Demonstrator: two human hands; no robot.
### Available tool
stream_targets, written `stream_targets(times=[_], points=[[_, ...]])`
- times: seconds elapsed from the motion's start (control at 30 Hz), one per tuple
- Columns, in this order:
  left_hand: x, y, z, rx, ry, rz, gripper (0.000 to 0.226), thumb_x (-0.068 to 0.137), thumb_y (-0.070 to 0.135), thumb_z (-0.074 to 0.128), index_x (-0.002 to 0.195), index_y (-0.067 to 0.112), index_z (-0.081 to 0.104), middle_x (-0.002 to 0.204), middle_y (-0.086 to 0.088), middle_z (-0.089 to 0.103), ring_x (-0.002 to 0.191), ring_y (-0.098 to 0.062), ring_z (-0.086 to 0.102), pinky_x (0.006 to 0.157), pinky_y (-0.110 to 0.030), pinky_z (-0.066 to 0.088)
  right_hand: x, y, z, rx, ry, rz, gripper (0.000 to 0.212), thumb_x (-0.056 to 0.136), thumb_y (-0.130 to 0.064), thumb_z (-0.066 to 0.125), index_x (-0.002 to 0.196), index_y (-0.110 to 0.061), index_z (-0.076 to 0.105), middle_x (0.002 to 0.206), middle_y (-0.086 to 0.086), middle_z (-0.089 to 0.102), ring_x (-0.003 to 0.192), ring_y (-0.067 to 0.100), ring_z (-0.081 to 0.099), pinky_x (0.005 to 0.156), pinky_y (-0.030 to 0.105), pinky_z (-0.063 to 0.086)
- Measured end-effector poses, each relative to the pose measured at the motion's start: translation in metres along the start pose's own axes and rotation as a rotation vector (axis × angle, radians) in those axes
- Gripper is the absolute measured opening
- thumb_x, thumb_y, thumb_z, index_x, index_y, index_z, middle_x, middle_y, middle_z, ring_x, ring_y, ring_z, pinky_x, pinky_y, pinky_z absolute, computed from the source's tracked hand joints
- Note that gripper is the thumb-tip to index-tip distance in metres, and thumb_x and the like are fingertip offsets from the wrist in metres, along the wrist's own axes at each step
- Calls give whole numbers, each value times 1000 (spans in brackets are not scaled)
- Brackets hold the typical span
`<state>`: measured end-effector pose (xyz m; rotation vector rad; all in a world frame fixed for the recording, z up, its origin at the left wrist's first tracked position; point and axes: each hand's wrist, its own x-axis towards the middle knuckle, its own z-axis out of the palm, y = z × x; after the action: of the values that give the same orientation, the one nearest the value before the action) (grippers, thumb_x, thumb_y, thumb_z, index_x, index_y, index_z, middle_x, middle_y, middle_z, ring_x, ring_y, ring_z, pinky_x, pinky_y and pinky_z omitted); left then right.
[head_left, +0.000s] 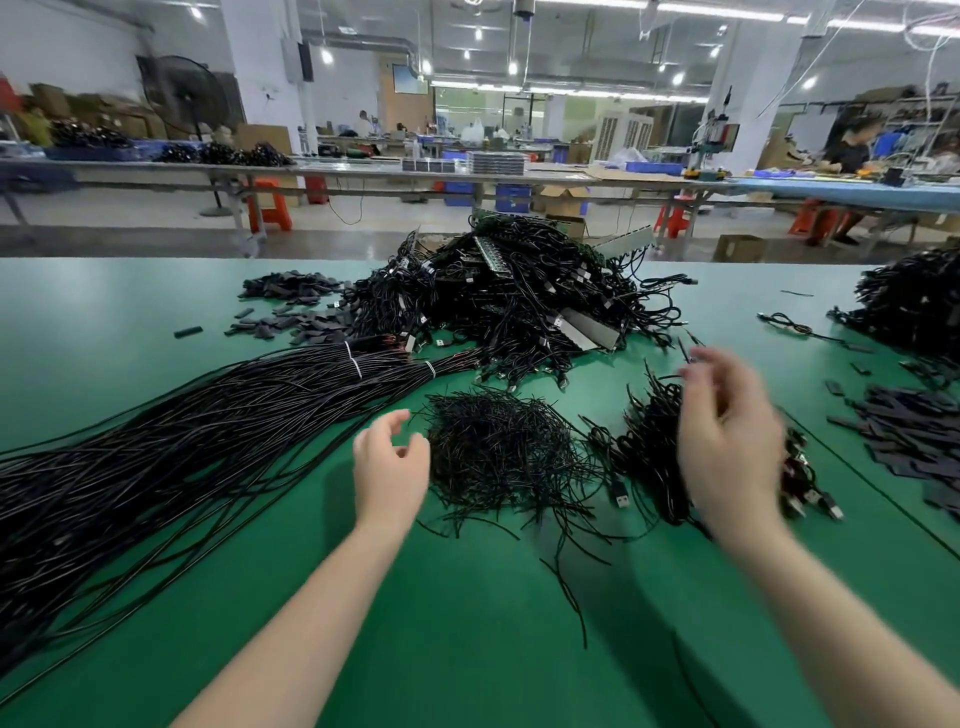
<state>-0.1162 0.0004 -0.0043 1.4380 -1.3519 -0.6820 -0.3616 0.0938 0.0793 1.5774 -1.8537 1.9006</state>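
My left hand (389, 467) hovers over the green table (467, 623), fingers loosely curled and empty, just left of a small heap of short black twist ties (498, 447). My right hand (727, 441) is raised and blurred above a bundle of coiled black USB cables (649, 447). Its fingers look relaxed, and a thin black tie seems to stick up near the fingertips; I cannot make out a hold on it. A long bundle of black cables (182, 457) bound with white ties lies at the left.
A big tangled pile of black cables and metal strips (519, 296) sits at the table's far middle. Small black sleeves (291, 306) lie scattered far left, more flat black pieces (914, 441) at right, another cable pile (909, 301) far right. Workbenches and people stand beyond.
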Motion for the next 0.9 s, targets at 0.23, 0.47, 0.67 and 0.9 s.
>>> stream_targets(times=[0.23, 0.47, 0.67, 0.9], points=[[63, -51, -63, 990, -109, 100, 30, 100, 32, 50, 122, 14, 61, 116, -9, 56, 102, -26, 54, 73, -36, 47, -113, -3, 76, -166, -407, 91, 25, 98, -29, 51, 121, -23, 59, 99, -17, 59, 90, 5, 54, 80, 23, 46], [78, -45, -79, 1191, -146, 165, 19, 102, 21, 49, 98, 8, 62, 93, -9, 62, 81, -29, 60, 62, -35, 46, -111, 5, 71, -244, -328, -67, 19, 89, -10, 65, 106, -16, 70, 94, -6, 70, 88, 17, 63, 77, 34, 51], [97, -15, -89, 944, -9, 125, 10, 99, 5, 35, 100, 7, 46, 92, -10, 57, 77, -31, 58, 63, -39, 43, -113, 7, 72, -283, -217, -260, 18, 80, -4, 71, 95, -15, 72, 80, -5, 68, 72, 21, 63, 63, 36, 50], [114, 52, -125, 692, 354, 274, 22, 104, 23, 35, 111, 12, 53, 80, -2, 52, 69, -24, 45, 63, -36, 32, -112, 8, 72, -303, -87, -374, 19, 89, -20, 54, 93, -16, 72, 77, -6, 67, 69, 21, 61, 60, 36, 47]])
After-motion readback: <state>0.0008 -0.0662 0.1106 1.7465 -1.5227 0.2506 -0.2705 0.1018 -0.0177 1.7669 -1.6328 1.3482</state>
